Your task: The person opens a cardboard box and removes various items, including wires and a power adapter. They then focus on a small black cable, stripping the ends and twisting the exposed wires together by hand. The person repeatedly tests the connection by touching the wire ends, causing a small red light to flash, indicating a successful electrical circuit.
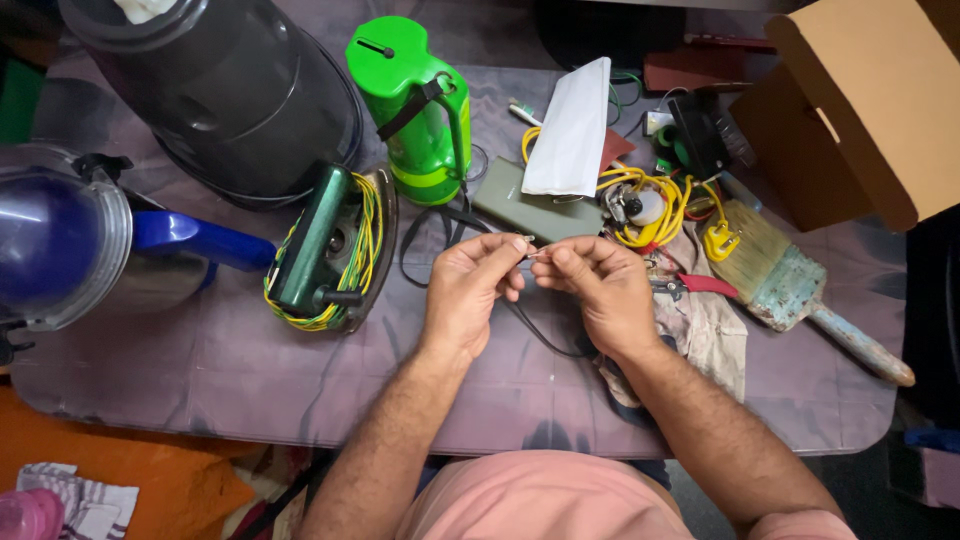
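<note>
Nearest the lens: pink shirt at bottom centre, two bare forearms rising from it toward mid-frame.

Left hand and right hand meet at the centre of the frame, above the purple-grey table cover. Both pinch a thin wire end between thumb and forefinger; the fingertips nearly touch each other. The other fingers are curled in. A thin black cable runs below the hands and across the cover (whether it joins the pinched end I cannot tell).

Left of the hands, mid-left of frame: a clothes iron lying on its side, green body, yellow-green wiring looped round it. Further left, a clear-lidded jug with a blue handle. Upper left: a large black drum-shaped appliance.

Above the hands, top centre: a bright green lantern-style lamp with a black strap. Just right of it a white folded sheet lies over a flat grey box.

Right of that, a tangle of yellow wire with a yellow plug, and red-handled pliers just beside the right hand, on a dirty rag. A worn paintbrush with a pale blue handle slants toward the right edge. Upper right: an open cardboard box.

Lower left corner: orange cloth.
</note>
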